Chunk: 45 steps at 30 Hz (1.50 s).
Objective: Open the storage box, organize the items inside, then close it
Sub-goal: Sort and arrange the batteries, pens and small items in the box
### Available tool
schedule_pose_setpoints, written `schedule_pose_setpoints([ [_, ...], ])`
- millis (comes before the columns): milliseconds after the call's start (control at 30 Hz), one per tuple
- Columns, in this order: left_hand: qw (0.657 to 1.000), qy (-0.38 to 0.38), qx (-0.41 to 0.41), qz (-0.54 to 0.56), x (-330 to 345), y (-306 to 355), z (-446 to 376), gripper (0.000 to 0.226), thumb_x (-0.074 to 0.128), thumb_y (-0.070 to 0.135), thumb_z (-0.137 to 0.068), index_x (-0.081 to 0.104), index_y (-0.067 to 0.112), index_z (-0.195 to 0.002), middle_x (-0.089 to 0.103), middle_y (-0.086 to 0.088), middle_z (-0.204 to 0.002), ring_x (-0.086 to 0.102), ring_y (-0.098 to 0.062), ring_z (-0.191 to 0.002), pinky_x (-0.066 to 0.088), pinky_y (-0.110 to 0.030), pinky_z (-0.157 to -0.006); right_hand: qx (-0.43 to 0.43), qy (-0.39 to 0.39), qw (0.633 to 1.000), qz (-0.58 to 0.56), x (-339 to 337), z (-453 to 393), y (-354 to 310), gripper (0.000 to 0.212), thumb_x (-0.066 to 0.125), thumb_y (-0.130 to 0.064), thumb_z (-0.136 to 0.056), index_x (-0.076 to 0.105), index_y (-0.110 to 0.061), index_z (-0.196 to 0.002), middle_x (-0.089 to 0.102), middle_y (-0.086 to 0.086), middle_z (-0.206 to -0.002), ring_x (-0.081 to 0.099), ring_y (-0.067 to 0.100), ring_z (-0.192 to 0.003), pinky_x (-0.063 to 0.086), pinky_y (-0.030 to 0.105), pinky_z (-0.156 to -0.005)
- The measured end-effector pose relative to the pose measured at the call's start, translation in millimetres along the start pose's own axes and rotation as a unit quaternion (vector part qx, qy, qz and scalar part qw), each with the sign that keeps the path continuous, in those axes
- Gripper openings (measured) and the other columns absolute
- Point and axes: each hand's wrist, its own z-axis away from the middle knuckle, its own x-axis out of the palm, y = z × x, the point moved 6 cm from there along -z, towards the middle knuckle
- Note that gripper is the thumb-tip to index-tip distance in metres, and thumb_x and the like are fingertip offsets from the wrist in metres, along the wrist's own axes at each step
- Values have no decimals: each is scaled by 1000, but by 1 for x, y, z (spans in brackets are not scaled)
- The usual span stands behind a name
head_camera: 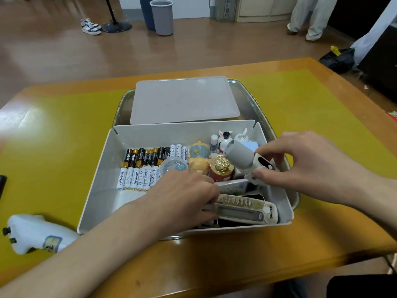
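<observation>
The white storage box [101, 168] stands open on a metal tray [253, 100]. Its grey lid [182, 100] lies flat behind it on the tray. Inside are rows of batteries [141, 166], small figurines [199, 157], a red jar with a gold top [221, 168] and remote controls [247, 209]. My right hand [307, 160] grips a grey and white handheld device [247, 160] above the box's right side. My left hand [182, 196] reaches into the box, its fingers curled on the end of a white remote control.
A white pouch [36, 233] lies on the yellow table mat [53, 125] at the left. Two bins [161, 16] and a pair of shoes [91, 25] stand on the floor beyond. A person's legs [309, 16] are at the back right.
</observation>
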Motion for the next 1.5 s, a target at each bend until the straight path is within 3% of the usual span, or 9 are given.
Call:
schedule_pose_setpoints([
  [167,996,-25,-60,65,-15,-22,3,24,68,58,-81,65,35,-87,63,19,-78,55,0,-72,43,-22,-61,-4,16,1000,-16,3,-2,-2,45,50,-77,-71,70,-44,-92,61,-11,-74,59,6,-73,51,44,-63],
  [300,988,-27,-143,51,-57,-74,31,14,69,48,-83,67,34,-85,62,20,-73,56,2,-68,45,-28,-59,-45,62,994,-74,0,-6,-21,35,62,-67,-75,58,-50,-106,63,-10,-72,60,6,-70,53,47,-60],
  [433,981,4,-186,-52,-80,-109,68,13,63,44,-90,68,34,-95,64,15,-94,56,-12,-94,47,-34,-76,-99,28,989,-103,11,-21,-68,39,56,-66,-78,68,-33,-95,63,-13,-70,57,6,-76,51,44,-61],
  [767,976,60,-185,-94,-82,-116,125,27,46,44,-99,63,32,-117,60,13,-108,52,-14,-102,34,-27,-77,-215,-88,962,141,100,-82,-171,35,52,-55,-87,56,-21,-78,46,-3,-74,49,25,-77,40,37,-59],
  [1067,986,81,-132,-57,-65,-89,130,24,50,45,-95,62,33,-113,55,15,-107,52,-9,-102,48,-29,-79,-195,-33,979,56,88,-79,-166,47,61,-73,-81,68,-36,-110,63,-17,-102,52,8,-95,45,35,-68],
  [1167,990,74,-110,-38,-54,-82,117,26,51,44,-95,61,34,-117,55,17,-112,52,-7,-106,47,-25,-77,-124,-12,992,10,56,-65,-131,33,58,-77,-75,61,-46,-82,63,-24,-78,52,-1,-70,42,31,-61],
  [1300,996,27,-90,-10,-31,-76,91,35,53,52,-94,54,38,-126,51,19,-120,48,-4,-112,46,-24,-78,-57,-49,989,130,31,-40,-83,51,56,-85,-69,65,-35,-75,54,-19,-55,51,-1,-57,28,24,-49],
  [1400,995,-17,-94,0,-18,-74,77,38,59,49,-90,54,38,-126,47,18,-119,47,-5,-111,49,-32,-82,-47,-123,961,243,40,-23,-64,52,62,-82,-67,68,-34,-82,46,-12,-59,47,13,-63,26,29,-51],
  [1500,997,-15,-75,-30,-16,-70,66,29,60,41,-90,61,34,-117,48,13,-114,45,-9,-108,46,-32,-83,-73,-155,937,303,54,-11,-57,54,67,-72,-66,50,-22,-67,35,-7,-57,36,17,-51,15,29,-46],
])
